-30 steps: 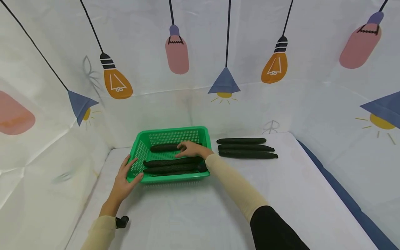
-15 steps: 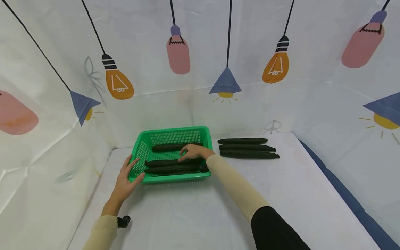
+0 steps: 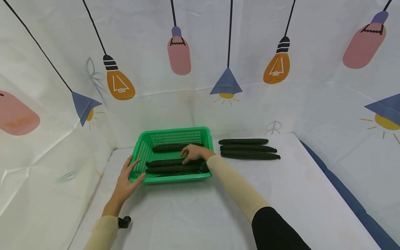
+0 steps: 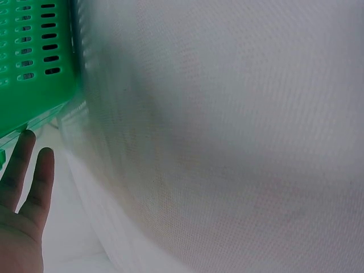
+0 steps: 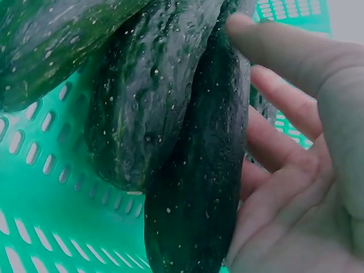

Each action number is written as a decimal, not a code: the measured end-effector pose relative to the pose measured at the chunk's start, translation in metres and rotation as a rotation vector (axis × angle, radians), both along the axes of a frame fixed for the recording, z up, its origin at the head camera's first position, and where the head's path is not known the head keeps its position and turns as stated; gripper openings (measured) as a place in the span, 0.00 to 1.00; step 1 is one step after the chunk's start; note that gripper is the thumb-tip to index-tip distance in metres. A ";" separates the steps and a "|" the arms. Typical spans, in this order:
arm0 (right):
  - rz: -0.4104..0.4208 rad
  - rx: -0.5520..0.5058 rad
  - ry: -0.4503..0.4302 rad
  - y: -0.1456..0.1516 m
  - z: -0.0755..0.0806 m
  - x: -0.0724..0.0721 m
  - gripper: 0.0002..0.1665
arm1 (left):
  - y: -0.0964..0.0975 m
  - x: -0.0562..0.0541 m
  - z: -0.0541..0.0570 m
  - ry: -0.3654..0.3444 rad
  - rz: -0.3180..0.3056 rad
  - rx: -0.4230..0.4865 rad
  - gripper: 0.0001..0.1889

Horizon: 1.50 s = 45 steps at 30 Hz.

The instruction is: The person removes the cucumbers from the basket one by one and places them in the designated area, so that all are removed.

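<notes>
A green plastic basket with slotted walls holds several dark green cucumbers. Inside it, my right hand pinches the upper one of the front group, a bumpy cucumber. Up close in the right wrist view, the thumb lies over this cucumber and the fingers are along its far side. My left hand is at the basket's left end, thumb and fingers spread. In the left wrist view two straight fingers show beside the basket wall; one fingertip appears to touch it.
Three cucumbers lie side by side on the white-covered table, right of the basket. Another cucumber lies along the basket's back wall; further cucumbers lie along its front. A white printed sheet hangs behind and at the sides.
My right hand has shifted from between the back and front cucumbers down onto the upper front one, and its fingers have closed on it. The left hand stays at the basket's end.
</notes>
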State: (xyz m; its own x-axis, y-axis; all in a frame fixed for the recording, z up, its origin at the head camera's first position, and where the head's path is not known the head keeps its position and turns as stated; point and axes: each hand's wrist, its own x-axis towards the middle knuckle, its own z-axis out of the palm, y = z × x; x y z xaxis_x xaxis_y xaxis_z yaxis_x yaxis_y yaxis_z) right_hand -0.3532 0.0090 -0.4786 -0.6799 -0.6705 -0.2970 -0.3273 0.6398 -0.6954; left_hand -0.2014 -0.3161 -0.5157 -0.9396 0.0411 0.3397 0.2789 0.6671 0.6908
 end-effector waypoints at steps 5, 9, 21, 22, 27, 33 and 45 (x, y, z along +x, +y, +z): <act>-0.007 -0.012 0.032 0.000 -0.003 -0.001 0.19 | 0.001 0.001 0.001 -0.004 -0.005 0.003 0.35; -0.006 -0.022 0.047 0.000 -0.005 -0.002 0.16 | 0.000 0.001 0.000 -0.004 -0.002 -0.001 0.35; -0.017 -0.068 0.090 -0.001 0.001 0.002 0.18 | -0.002 -0.002 0.001 0.005 -0.006 0.002 0.34; -0.019 -0.069 0.097 0.000 0.002 0.002 0.18 | -0.002 -0.002 0.001 0.004 -0.008 0.003 0.34; -0.020 -0.105 0.132 0.002 0.005 0.000 0.20 | -0.001 -0.001 0.000 0.000 -0.010 0.005 0.34; -0.006 -0.125 0.168 0.003 0.025 -0.003 0.22 | 0.000 -0.001 0.001 0.004 -0.011 0.002 0.34; 0.056 -0.109 0.285 0.015 0.071 0.004 0.21 | 0.001 0.001 0.002 -0.013 0.005 -0.003 0.34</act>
State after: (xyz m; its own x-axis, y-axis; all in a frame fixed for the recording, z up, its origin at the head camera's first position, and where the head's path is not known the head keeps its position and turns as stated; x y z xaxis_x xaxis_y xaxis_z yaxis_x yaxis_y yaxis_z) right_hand -0.3494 0.0242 -0.4077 -0.6868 -0.7265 -0.0233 -0.5516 0.5418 -0.6342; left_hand -0.2004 -0.3150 -0.5140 -0.9442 0.0371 0.3273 0.2664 0.6704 0.6925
